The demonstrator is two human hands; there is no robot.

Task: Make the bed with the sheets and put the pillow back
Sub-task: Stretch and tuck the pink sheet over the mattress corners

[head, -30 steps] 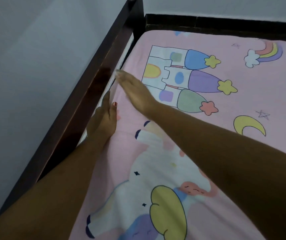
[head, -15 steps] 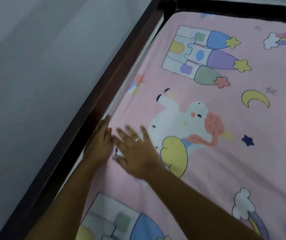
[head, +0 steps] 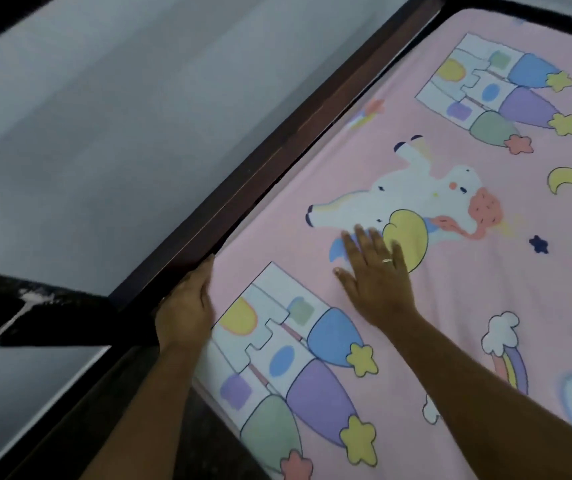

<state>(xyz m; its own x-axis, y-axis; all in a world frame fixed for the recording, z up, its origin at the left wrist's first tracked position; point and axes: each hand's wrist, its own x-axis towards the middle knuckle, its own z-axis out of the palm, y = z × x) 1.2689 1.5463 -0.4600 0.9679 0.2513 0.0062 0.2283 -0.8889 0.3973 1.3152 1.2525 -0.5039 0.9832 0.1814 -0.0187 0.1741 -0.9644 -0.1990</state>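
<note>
A pink sheet (head: 457, 278) printed with castles, a unicorn, stars and a moon lies spread flat over the mattress. My right hand (head: 376, 280) presses flat on it, fingers straight, beside the unicorn's yellow wing; a ring shows on one finger. My left hand (head: 187, 306) sits at the sheet's left edge, fingers pushed down into the gap between the mattress and the dark wooden side rail (head: 277, 161). Its fingertips are hidden in that gap. No pillow is in view.
A pale grey wall (head: 122, 116) runs along the left of the bed, close behind the rail. The dark headboard rail (head: 537, 15) crosses the top right. A dark ledge or frame part (head: 35, 313) juts at the lower left.
Both hands have slid back along the left edge of the bed, toward me. The right hand went from the rail side to lying flat on the sheet; the left stays in the gap.
</note>
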